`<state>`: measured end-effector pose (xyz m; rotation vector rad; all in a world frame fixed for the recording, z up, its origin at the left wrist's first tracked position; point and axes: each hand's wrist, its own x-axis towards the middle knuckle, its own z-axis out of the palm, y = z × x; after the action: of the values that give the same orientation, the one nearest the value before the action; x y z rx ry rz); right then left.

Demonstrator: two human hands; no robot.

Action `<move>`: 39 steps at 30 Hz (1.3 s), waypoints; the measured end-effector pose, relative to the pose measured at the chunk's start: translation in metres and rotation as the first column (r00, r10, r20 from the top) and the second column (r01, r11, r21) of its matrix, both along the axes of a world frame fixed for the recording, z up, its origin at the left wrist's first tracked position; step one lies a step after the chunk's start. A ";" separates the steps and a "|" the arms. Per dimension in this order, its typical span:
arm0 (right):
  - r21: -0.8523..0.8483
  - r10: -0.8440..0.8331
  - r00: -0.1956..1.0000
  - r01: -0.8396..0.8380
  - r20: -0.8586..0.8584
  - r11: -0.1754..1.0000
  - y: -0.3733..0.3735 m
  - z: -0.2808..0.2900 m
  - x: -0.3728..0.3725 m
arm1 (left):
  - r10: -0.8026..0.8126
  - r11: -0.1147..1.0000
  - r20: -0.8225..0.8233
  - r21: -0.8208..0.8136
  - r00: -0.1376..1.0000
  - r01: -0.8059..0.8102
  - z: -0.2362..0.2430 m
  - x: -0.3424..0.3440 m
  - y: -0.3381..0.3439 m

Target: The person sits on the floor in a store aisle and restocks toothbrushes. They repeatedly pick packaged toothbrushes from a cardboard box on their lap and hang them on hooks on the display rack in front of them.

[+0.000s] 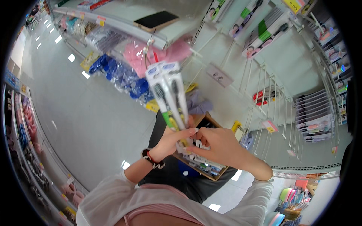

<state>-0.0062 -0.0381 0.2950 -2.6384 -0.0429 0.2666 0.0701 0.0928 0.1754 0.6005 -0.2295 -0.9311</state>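
Watching remotely, I see the left hand [169, 141] closed around two toothbrush packs [162, 94], which stand up above it, tilted slightly left. The right hand [218, 145] is half curled beside it, thumb near the packs' lower ends; I can't tell whether it grips them. Below both hands sits a carton [215, 177].

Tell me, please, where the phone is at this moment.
In the head view, the phone lies near the top, slightly left of centre, on the white shelf above the pink package.
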 end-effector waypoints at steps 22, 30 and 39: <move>0.812 -0.271 0.948 0.289 -0.167 0.507 -0.026 -0.006 -0.019 | -0.140 0.982 0.014 -0.124 0.990 0.140 0.019 -0.002 0.005; 0.840 -0.437 0.888 0.123 0.145 0.529 -0.043 0.032 -0.025 | -0.247 0.962 0.026 -0.114 0.969 0.248 0.024 0.004 -0.004; 0.390 -0.323 0.565 0.002 0.759 0.921 -0.046 0.126 -0.043 | -0.212 0.975 0.124 -0.034 0.969 0.218 0.042 0.007 -0.003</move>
<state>-0.0494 -0.0845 0.4210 -2.1442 -0.1297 -0.9743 0.0768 0.0895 0.2171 0.5961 -0.4295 -1.0974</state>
